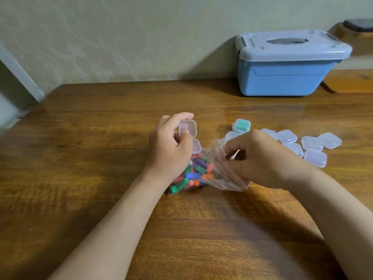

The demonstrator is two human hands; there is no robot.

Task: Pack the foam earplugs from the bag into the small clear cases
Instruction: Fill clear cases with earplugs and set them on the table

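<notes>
Bag of clear crinkled plastic [228,178] on brown wooden counter [96,162], multicoloured foam earplugs [194,175] inside. Left hand [169,146], at bag's left end, grips open small clear hinged case [188,127]. Right hand [260,158] fingers curled in bag mouth, can't tell what they hold. Closed translucent square cases [314,158] right of bag.

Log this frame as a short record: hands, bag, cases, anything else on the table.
left hand: grips an open clear case, lid hinged back
right hand: fingers curled at the bag's mouth; what they hold is hidden
bag: clear plastic, lying on the table, full of coloured earplugs
filled case: shut, green inside, beyond the right hand
spare cases: shut cluster right of the bag, no colour inside
storage box: blue, grey lid, by the wall
</notes>
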